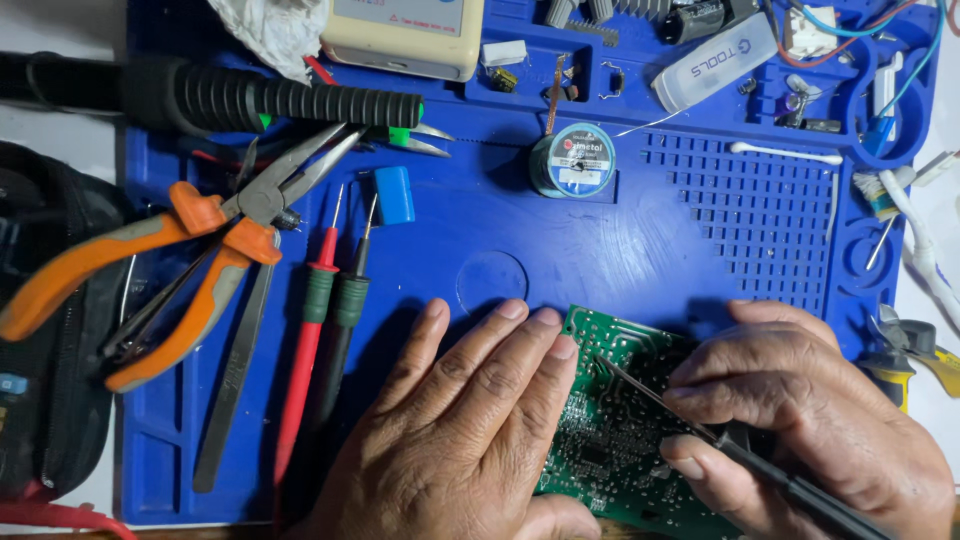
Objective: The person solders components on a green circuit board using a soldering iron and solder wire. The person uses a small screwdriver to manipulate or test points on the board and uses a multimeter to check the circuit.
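Head camera: left hand [460, 420] is lying flat, fingers spread, pinning the green circuit board [610, 420] at six o'clock; right hand [810, 410] is pinching a slim probe [700, 430], tip touching it. Steadiness looks essential.

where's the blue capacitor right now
In the head view the blue capacitor stands on the blue work mat, upper left of centre, just right of the red probe and black probe tips and left of the solder wick spool.

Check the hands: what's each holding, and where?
Right hand grips a black probe tool on its shaft, behind the tip. Left hand presses the green circuit board at its left edge.
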